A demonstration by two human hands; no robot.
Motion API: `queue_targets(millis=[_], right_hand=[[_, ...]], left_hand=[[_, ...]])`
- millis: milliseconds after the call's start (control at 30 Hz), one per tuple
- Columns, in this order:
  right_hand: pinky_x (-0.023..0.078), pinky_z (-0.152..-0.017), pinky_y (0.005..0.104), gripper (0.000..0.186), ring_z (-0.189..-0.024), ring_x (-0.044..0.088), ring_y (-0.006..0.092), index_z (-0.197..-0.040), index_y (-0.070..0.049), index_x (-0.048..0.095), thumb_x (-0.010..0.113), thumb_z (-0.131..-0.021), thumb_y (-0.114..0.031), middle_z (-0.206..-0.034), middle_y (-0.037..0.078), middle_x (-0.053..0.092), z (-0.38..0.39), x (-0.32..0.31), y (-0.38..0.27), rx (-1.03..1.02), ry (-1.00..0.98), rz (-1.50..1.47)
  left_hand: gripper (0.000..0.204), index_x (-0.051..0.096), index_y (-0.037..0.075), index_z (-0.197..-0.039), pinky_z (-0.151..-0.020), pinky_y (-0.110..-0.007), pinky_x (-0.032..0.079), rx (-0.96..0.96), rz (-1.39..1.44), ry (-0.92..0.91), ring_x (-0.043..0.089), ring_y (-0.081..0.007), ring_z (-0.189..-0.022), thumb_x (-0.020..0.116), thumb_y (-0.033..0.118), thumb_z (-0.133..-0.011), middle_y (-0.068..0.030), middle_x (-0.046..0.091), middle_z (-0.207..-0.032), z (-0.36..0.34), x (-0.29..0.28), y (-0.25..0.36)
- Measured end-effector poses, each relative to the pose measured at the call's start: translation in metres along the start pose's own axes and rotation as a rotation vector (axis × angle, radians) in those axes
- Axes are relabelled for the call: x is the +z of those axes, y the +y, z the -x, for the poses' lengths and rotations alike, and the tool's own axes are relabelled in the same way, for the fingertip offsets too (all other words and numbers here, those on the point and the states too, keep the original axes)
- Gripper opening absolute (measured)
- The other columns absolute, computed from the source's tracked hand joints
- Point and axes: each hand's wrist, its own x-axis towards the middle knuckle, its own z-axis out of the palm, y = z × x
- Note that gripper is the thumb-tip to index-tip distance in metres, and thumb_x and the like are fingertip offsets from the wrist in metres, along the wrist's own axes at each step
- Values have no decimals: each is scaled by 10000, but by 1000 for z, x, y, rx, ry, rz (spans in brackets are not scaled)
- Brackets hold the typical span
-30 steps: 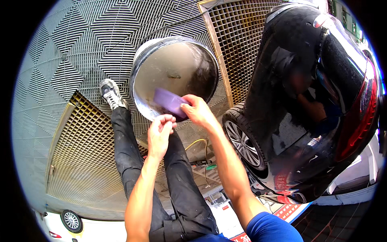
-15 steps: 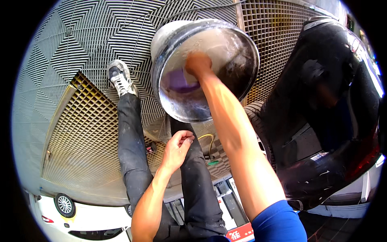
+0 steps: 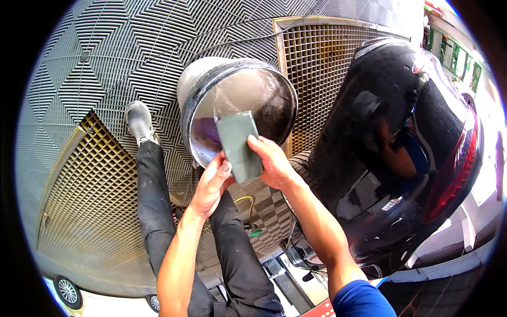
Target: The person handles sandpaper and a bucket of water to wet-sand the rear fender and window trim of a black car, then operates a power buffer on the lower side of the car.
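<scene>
My feed, left fingers [image 3: 224, 167] and right fingers [image 3: 257, 143] clamped on a flat grey-green rectangular pad [image 3: 237, 138], over a round, smeared, whitish bucket [image 3: 193, 79].

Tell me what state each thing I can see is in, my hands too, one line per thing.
Left hand: fingers closed on the block's left edge
Right hand: gripping the block's right side
Grey block: held by both hands
Bucket: open-topped, holding cloudy water
Purple block: in the bucket, partly hidden
Black car: shiny, reflecting the surroundings
</scene>
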Motion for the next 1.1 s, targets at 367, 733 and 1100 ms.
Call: queue_targets(millis=[367, 733, 1100], right_hand=[[516, -929, 418, 408, -1050, 693, 352, -1175, -12, 680, 543, -1025, -366, -1077, 220, 731, -148, -42, -21, -417, 448, 1022], [529, -902, 402, 335, -1062, 679, 305, -1212, -26, 664, 580, -1004, -275, -1114, 174, 721, -276, -14, 54, -60, 362, 1870], [571, -904, 337, 276, -1024, 686, 184, -1267, -23, 614, 596, -1013, -131, -1136, 58, 691, -175, -29, 36, -178, 156, 381]], left_hand=[[286, 617, -7, -1313, -1019, -341, 504, 35, 146, 173, 662, -174, -1135, 555, 133, -1071, -92, 703, -1246, 8, -38, 0], [317, 601, -30, -1309, -1003, -346, 512, -149, 85, 109, 669, -177, -1100, 522, 100, -1031, -98, 702, -1215, 32, -48, 25], [488, 526, -50, -1451, -1100, -323, 433, -143, 201, 136, 613, -171, -1223, 501, 149, -1006, -102, 659, -1350, 25, -44, 10]])
